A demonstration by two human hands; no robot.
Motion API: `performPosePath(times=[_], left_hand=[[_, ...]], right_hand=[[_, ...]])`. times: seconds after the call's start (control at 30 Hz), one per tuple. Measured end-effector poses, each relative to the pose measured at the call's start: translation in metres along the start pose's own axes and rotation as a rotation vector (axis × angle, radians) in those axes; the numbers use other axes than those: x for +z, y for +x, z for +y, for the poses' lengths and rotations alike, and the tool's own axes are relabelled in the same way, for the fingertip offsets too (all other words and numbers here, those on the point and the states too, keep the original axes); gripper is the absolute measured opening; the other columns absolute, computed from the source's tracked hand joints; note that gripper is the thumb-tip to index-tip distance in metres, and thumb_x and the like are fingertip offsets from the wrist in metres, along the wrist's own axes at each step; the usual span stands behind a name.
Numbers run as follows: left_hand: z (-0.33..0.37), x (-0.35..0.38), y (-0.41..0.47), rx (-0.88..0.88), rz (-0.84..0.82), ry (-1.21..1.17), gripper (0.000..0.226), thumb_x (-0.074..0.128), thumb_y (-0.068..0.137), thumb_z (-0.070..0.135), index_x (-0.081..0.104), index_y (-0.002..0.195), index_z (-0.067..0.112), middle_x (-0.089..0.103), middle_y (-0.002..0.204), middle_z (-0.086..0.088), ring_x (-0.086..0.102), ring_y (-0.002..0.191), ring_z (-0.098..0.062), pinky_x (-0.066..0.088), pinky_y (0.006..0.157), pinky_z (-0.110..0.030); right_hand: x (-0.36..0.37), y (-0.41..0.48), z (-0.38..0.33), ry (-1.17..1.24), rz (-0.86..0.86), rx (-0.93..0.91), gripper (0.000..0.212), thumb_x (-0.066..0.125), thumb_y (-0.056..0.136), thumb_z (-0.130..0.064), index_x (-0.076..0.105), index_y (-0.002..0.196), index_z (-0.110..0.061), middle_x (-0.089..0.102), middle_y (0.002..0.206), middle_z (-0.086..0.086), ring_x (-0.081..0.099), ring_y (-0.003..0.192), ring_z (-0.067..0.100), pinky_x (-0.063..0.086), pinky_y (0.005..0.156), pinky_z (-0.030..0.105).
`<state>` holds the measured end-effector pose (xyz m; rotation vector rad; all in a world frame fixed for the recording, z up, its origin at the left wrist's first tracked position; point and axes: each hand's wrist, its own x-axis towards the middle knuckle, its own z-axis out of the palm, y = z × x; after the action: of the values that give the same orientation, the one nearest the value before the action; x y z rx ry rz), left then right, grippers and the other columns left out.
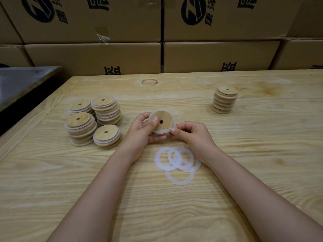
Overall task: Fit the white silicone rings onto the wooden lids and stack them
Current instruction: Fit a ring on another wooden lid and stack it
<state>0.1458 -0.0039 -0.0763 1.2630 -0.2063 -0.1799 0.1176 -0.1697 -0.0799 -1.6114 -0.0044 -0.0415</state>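
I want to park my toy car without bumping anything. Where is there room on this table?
Bare wood: between the ringed stacks and the plain lid stack, and right of the right hand below that stack. Crowded: the four ringed stacks, and the middle, where it and the left hand hold a lid by the loose rings.

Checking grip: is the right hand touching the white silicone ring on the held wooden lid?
Touching. Head view: the right hand pinches the white silicone ring.
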Motion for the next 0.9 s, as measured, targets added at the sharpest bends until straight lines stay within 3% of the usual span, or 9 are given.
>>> performPosePath(times=[0.1,0.33,0.5,0.9], left_hand=[[-0.0014,0.0006,-0.0009,0.019,-0.032,0.020,0.018,0.052,0.093,0.014,0.047,0.110,0.011,0.066,0.103,-0.012,0.067,0.094,-0.025,0.058,0.077,-0.033],[-0.0027,0.0015,-0.0013,0.015,-0.041,0.129,0.019,0.058,0.089,0.010,0.049,0.105,0.014,0.061,0.110,-0.016,0.063,0.102,-0.029,0.052,0.091,-0.042],[-0.0026,0.0013,-0.0014,0.020,0.021,0.050,0.013,0.054,0.091,0.003,0.049,0.101,0.010,0.063,0.103,-0.012,0.067,0.091,-0.025,0.058,0.075,-0.033],[0.0026,0.0000,-0.0016,-0.056,0.047,-0.048,0.011,0.049,0.094,0.002,0.050,0.105,0.002,0.066,0.100,-0.016,0.069,0.088,-0.028,0.059,0.069,-0.034]], right_hand=[[0.0009,-0.0001,0.0003,-0.031,0.036,-0.002,0.010,0.076,0.079,-0.021,0.070,0.074,-0.015,0.072,0.082,0.009,0.069,0.086,0.024,0.055,0.088,0.037],[-0.0012,0.0007,0.0015,0.027,0.091,0.023,0.009,0.071,0.082,-0.010,0.068,0.074,-0.009,0.074,0.083,0.007,0.071,0.085,0.021,0.056,0.085,0.036],[-0.0010,0.0012,0.0017,0.045,0.062,0.015,0.007,0.072,0.081,-0.009,0.069,0.075,-0.010,0.074,0.078,0.002,0.070,0.080,0.015,0.054,0.078,0.030],[-0.0021,0.0015,0.0007,0.002,-0.004,-0.018,0.004,0.072,0.081,-0.008,0.071,0.077,-0.008,0.073,0.079,0.006,0.070,0.084,0.019,0.054,0.088,0.036]])
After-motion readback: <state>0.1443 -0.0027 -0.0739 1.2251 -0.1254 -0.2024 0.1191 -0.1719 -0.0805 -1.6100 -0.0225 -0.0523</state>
